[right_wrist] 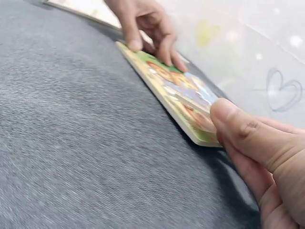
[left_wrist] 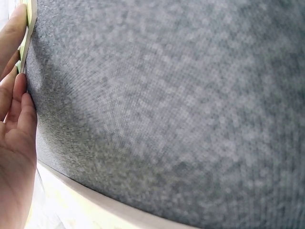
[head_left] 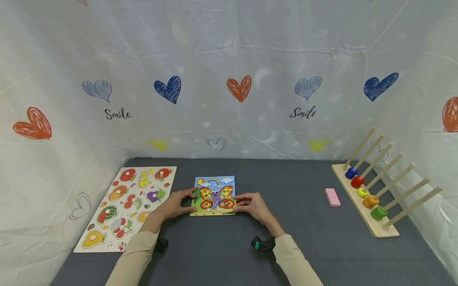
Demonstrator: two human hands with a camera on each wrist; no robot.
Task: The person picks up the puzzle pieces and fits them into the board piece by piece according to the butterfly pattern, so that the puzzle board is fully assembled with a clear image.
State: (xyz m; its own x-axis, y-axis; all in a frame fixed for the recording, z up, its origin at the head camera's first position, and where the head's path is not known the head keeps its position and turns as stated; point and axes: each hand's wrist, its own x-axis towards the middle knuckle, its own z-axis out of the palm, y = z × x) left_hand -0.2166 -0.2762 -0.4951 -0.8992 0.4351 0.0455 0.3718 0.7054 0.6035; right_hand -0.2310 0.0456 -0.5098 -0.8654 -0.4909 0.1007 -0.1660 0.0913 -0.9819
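Note:
A square butterfly puzzle board (head_left: 212, 213) lies on the dark table, with a rainbow and blue sky along its far side. My left hand (head_left: 175, 204) holds the board at its left side; in the right wrist view its thumb and fingertips (right_wrist: 135, 46) rest on the green part. At the opposite side, my right hand (head_left: 253, 207) pinches a flat puzzle piece (right_wrist: 190, 102) between thumb and fingers. That piece is tilted, one edge raised over the lower right of the picture. The fingers under it are partly hidden by the thumb.
A large fruit puzzle board (head_left: 114, 190) lies to the left, partly behind the left forearm. On the right are a pink block (head_left: 332, 197) and a wooden peg stand (head_left: 379, 230) with coloured rings and tall slanting pegs. A white heart-print cloth (head_left: 204, 55) hangs behind.

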